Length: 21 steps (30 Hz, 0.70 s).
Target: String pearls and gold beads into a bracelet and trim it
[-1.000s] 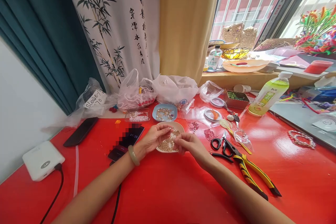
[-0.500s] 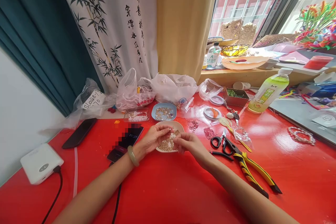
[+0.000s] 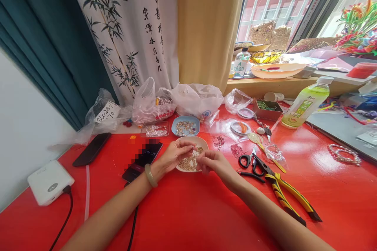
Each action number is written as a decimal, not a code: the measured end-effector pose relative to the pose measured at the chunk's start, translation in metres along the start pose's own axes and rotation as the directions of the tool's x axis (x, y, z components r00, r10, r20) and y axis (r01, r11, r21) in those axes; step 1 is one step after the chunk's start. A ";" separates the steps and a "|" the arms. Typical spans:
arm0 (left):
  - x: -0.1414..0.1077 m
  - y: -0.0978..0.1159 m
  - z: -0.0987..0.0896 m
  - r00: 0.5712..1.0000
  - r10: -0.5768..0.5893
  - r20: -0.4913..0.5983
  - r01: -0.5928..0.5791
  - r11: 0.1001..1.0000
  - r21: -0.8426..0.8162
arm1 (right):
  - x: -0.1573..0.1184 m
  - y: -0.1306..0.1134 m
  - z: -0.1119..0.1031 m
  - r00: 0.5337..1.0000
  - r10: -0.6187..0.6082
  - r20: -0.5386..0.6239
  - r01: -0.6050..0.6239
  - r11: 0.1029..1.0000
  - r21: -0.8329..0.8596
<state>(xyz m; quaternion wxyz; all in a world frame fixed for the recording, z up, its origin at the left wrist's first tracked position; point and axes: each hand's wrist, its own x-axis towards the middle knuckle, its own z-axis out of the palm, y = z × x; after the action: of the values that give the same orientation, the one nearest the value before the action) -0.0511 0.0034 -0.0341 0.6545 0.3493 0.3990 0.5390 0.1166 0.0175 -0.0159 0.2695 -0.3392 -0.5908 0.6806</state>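
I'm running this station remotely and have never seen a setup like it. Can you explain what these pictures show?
There's no machine here: you're seeing a person's two bare hands. Every picture comes from one camera worn on the head, looking forward and down. The left hand, with a bangle on its wrist, and the right hand are over a pale plate of gold-coloured beads. Their fingertips are drawn together as in a pinch; anything held is too small to make out. On the red table, a blue tray with beads sits behind the plate. A phone lies to the left; scissors and pliers lie to the right.
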 end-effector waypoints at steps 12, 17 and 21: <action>-0.002 0.000 0.007 0.998 0.070 -0.005 -0.069 0.984 0.164 | 0.003 0.001 -0.001 0.999 -0.012 -0.034 0.011 0.999 -0.043; -0.002 0.003 0.007 0.995 0.099 -0.034 -0.087 0.963 0.255 | 0.007 0.006 -0.004 0.998 -0.038 -0.055 0.033 0.996 -0.077; -0.003 0.006 0.010 0.995 0.090 -0.030 -0.077 0.952 0.296 | 0.010 0.011 -0.007 0.998 -0.049 -0.046 0.045 0.996 -0.080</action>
<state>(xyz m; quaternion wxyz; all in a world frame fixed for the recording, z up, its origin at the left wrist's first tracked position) -0.0453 0.0013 -0.0236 0.5630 0.4476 0.4736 0.5083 0.1155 0.0278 -0.0289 0.2861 -0.3516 -0.6183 0.6420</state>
